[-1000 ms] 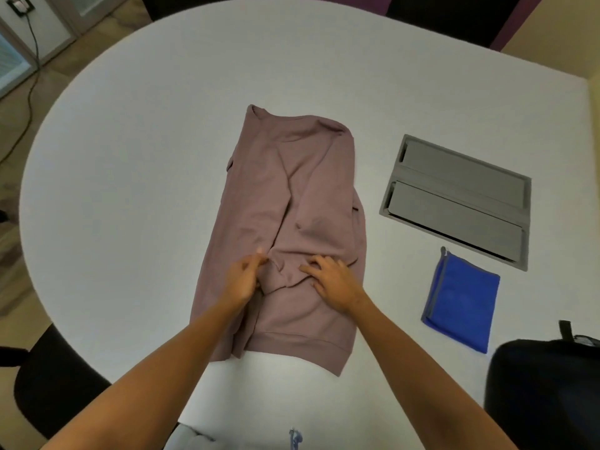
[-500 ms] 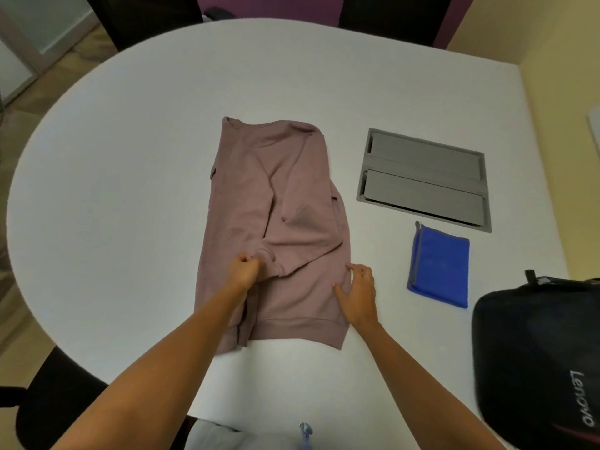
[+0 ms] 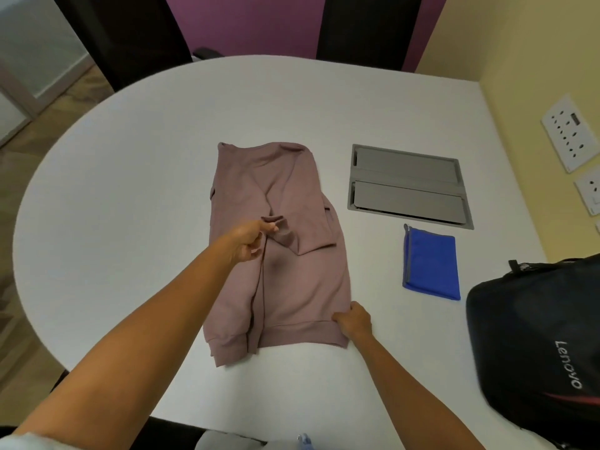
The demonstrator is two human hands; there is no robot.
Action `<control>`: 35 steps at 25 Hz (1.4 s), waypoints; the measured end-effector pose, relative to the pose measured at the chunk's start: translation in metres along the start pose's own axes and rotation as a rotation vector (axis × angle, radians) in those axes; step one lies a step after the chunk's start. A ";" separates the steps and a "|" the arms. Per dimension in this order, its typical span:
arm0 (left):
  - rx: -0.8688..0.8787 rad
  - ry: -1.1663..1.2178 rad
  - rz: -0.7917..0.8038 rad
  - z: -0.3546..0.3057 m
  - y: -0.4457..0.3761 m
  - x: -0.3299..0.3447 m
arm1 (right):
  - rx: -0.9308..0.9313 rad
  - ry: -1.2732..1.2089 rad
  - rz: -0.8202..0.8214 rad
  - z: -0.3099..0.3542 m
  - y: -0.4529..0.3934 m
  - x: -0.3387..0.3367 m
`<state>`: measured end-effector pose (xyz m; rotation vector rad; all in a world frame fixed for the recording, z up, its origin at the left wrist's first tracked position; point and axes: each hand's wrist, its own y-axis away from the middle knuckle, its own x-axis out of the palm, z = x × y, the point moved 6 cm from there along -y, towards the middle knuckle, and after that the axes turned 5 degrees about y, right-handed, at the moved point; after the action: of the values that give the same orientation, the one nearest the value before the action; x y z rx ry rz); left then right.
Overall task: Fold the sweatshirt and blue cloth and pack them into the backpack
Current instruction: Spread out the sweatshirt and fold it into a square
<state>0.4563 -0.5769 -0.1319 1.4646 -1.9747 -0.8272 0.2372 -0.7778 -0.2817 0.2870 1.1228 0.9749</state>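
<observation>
The Lenovo backpack (image 3: 535, 339) is cut off at the frame's right edge; its contents cannot be seen. The sweatshirt (image 3: 285, 254) lies left of it on the bench (image 3: 130, 190), its sleeve cuff pinched by the left grip (image 3: 248, 238), its hem corner grasped by the right grip (image 3: 355, 323). The folded blue cloth (image 3: 431, 264) lies between sweatshirt and backpack.

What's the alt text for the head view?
A person's left hand pinches a sleeve cuff on a half-folded sweatshirt while the right hand grips its hem corner. A folded blue cloth and backpack sit to the right.
</observation>
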 end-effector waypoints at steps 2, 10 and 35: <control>0.051 -0.001 -0.027 -0.009 -0.003 -0.005 | -0.023 -0.033 -0.031 0.001 0.001 0.000; 0.096 -0.191 -0.150 0.037 -0.032 -0.014 | -0.128 0.024 -0.011 -0.004 -0.002 0.009; 0.261 0.662 0.290 -0.118 -0.016 0.010 | -0.205 -0.290 -0.175 0.036 0.014 0.009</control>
<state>0.5499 -0.6085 -0.0645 1.3126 -1.7414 0.0551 0.2618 -0.7534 -0.2626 0.1545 0.7638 0.8538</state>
